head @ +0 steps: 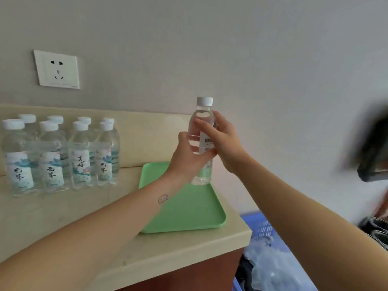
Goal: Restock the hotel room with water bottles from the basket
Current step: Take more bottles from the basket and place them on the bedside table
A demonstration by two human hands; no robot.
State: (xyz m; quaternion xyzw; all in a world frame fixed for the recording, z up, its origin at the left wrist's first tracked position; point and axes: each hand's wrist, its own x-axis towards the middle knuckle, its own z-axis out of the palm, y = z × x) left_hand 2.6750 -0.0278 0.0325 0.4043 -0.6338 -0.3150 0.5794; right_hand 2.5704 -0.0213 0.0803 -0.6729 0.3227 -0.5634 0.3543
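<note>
A clear water bottle (pixel 203 114) with a white cap stands upright at the back right corner of a green tray (pixel 189 215). My left hand (pixel 189 156) grips its body from the left. My right hand (pixel 222 141) wraps around it from the right, fingers across its shoulder. Several labelled water bottles (pixel 60 154) stand in two rows on the counter to the left of the tray. The blue basket (pixel 264 225) sits low beside the counter's right end, with crinkled clear plastic (pixel 270 267) in it.
The beige counter (pixel 63 217) runs along the wall with a low backsplash behind it. A white wall socket (pixel 57 69) is above the bottle rows. Blurred dark objects (pixel 373 148) hang at the right edge.
</note>
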